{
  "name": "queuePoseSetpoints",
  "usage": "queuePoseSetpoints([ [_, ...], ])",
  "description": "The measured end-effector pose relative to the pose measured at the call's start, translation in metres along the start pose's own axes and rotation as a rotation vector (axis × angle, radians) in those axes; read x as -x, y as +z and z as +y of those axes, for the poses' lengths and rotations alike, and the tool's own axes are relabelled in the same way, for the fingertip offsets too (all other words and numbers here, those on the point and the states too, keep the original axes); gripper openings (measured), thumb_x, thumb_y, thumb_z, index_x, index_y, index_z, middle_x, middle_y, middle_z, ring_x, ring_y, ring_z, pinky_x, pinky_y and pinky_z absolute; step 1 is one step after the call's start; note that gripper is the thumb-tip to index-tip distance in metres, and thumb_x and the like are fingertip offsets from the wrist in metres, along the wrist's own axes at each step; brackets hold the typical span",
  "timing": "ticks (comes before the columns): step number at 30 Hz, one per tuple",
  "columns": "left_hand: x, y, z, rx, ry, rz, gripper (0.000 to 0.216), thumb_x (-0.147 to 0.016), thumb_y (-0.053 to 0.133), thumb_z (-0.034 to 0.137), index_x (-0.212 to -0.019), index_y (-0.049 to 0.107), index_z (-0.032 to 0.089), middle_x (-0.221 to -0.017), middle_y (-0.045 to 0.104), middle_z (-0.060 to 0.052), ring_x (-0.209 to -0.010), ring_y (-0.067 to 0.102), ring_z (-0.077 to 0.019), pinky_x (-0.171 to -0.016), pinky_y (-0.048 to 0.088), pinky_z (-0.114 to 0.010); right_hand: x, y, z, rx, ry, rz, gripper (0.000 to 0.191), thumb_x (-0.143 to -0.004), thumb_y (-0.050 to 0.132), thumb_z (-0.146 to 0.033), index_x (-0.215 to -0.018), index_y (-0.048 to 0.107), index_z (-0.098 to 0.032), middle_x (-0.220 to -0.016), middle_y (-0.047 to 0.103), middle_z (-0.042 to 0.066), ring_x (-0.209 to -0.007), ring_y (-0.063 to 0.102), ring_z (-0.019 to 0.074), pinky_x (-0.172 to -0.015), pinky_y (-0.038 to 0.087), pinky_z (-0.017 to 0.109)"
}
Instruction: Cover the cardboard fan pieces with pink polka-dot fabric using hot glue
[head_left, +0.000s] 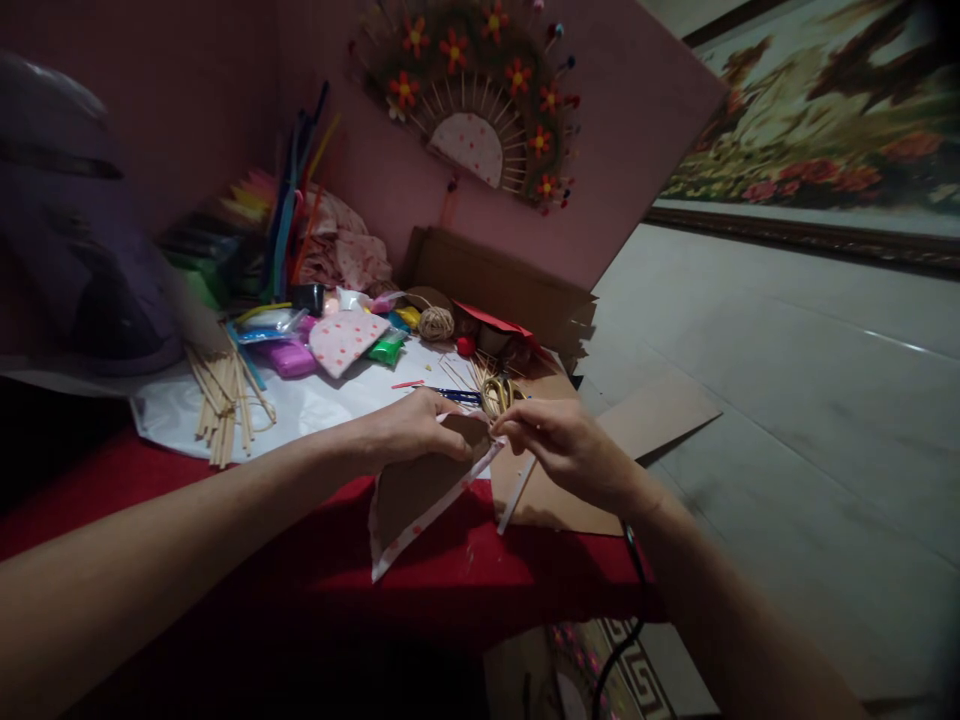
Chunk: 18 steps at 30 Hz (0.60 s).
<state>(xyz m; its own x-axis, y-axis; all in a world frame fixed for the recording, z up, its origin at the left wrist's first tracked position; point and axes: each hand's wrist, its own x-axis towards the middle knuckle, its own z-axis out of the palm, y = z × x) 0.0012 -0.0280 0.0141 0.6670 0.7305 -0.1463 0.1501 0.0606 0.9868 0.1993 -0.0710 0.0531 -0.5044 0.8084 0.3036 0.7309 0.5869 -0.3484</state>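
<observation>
My left hand [420, 430] grips a half-round piece of cardboard [424, 490], thumb on its brown face. White cloth with red dots is folded over the edges of this piece. At its right corner my right hand [544, 440] pinches the cloth edge between thumb and fingers. Just behind the hands lie a pair of scissors [499, 395] and several thin sticks. A second half-round piece in dotted cloth [349, 342] rests farther back among packets of coloured clay.
Wooden sticks [225, 405] lie at the left on white plastic. Brown cardboard [559, 495] and a white glue stick [516, 495] are at the right. A ball of twine [436, 323] sits behind. A flowered fan decoration [469, 110] hangs above. A cable [622, 650] runs past the table's front edge.
</observation>
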Motion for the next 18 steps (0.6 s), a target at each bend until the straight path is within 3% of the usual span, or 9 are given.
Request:
queuePoseSetpoints([
  [4,0.006,0.001,0.007,0.042,0.014,-0.051,0.027,-0.063,0.064,0.017,-0.088,0.071,0.019,-0.069,0.067,0.001,-0.061,0.058,-0.013,-0.059,0.042,-0.024,-0.003,0.001,0.008,-0.374,0.2,0.222,0.03,-0.088,0.051,-0.041,-0.075,0.064,-0.016,-0.06,0.053,-0.001,-0.052,0.044,0.0097,-0.048,0.032,0.023],
  [10,0.002,-0.001,0.001,-0.007,-0.038,-0.023,0.016,-0.06,0.068,0.021,-0.074,0.067,0.017,-0.06,0.064,0.002,-0.051,0.056,-0.0127,-0.05,0.039,-0.023,-0.006,0.02,0.021,-0.768,0.419,-0.101,0.039,-0.08,0.059,-0.047,-0.057,0.057,-0.015,-0.052,0.037,-0.006,-0.045,0.027,0.0062,-0.042,0.019,0.022],
  [14,0.001,-0.002,0.001,-0.02,-0.05,-0.036,0.012,-0.059,0.068,0.021,-0.07,0.065,0.017,-0.057,0.063,0.003,-0.048,0.055,-0.0116,-0.049,0.038,-0.022,-0.003,0.027,0.023,-0.898,0.469,-0.115,0.038,-0.076,0.065,-0.045,-0.055,0.053,-0.015,-0.052,0.036,-0.006,-0.045,0.026,0.005,-0.041,0.015,0.021],
  [18,0.001,-0.001,0.001,0.0,-0.023,-0.046,0.01,-0.059,0.068,0.02,-0.067,0.064,0.016,-0.056,0.062,0.004,-0.049,0.054,-0.0108,-0.05,0.038,-0.022,-0.003,0.027,0.022,-0.861,0.431,-0.065,0.042,-0.075,0.065,-0.047,-0.051,0.051,-0.015,-0.049,0.037,-0.006,-0.043,0.028,0.0049,-0.041,0.018,0.022],
])
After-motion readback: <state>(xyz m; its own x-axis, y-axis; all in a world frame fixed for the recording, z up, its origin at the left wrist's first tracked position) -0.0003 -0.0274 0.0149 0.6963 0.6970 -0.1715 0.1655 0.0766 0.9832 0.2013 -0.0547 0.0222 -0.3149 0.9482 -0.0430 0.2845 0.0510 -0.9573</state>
